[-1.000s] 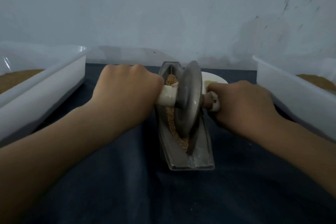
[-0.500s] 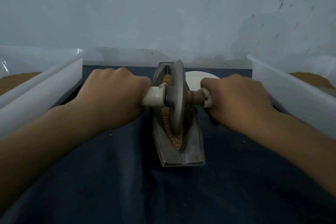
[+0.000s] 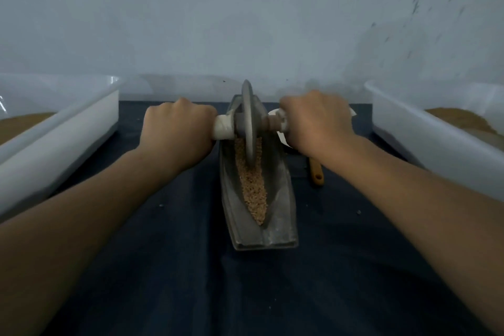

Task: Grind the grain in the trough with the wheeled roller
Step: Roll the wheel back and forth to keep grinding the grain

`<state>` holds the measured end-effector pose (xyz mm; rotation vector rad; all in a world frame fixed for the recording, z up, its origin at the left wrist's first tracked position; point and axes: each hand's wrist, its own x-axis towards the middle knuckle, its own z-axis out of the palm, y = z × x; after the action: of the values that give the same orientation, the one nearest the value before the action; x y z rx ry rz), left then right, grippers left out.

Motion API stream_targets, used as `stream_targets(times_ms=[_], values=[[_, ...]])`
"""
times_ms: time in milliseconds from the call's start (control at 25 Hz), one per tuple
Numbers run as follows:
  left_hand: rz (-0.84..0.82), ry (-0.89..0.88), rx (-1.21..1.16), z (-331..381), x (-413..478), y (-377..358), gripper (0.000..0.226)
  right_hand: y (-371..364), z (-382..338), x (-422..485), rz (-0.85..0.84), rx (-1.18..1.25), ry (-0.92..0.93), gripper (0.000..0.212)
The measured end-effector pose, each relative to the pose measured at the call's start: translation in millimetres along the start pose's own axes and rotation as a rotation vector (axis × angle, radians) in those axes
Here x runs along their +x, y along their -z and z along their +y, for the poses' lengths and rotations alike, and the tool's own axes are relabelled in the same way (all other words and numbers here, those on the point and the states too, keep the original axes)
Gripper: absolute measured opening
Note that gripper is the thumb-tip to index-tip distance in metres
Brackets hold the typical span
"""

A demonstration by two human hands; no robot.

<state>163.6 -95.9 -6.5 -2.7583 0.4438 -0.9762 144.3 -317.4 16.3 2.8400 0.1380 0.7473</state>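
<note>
A grey boat-shaped metal trough [image 3: 283,199] lies lengthwise on the dark cloth, holding a strip of tan grain [image 3: 252,185]. The wheeled roller [image 3: 248,123], a grey metal disc on a white-wrapped axle, stands upright in the far half of the trough. My left hand [image 3: 177,131] grips the left end of the axle. My right hand [image 3: 316,123] grips the right end. Both fists hide the handle ends.
A white plastic tub [image 3: 62,128] with brown grain stands at the left and another tub [image 3: 436,131] at the right. A white dish [image 3: 282,139] sits partly hidden behind my right hand, with a small wooden handle [image 3: 316,174] beside the trough. A pale wall rises close behind.
Both hands have pushed the roller away from me along the trough, from its near-middle part to the far end. More grain now shows in the near half.
</note>
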Motion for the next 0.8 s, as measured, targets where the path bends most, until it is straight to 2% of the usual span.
stream_targets(times_ms=[120,200,280,360,480,560,680,800], values=[[-0.068,-0.147,0.011,-9,-15,23,0.022,7,11,-46,0.057,-0.002,0.051,0.036],[-0.129,-0.234,-0.021,-21,-20,37,0.019,18,19,-64,0.128,0.025,0.112,0.043],[-0.185,-0.235,-0.01,-23,-27,38,0.021,17,19,-66,0.169,0.017,0.142,0.043],[-0.184,-0.132,0.005,-14,-24,26,0.022,7,13,-49,0.164,-0.05,0.101,0.04],[-0.117,0.028,0.054,3,0,8,0.009,-10,1,-4,0.093,0.005,0.02,0.016],[-0.141,0.06,0.067,8,19,8,0.009,-14,0,12,0.038,0.044,-0.033,0.008],[-0.141,-0.012,0.081,7,4,18,0.006,-7,3,-10,0.05,0.043,-0.023,0.012],[-0.015,-0.153,0.12,1,-31,40,0.031,8,12,-55,0.129,0.041,0.053,0.032]])
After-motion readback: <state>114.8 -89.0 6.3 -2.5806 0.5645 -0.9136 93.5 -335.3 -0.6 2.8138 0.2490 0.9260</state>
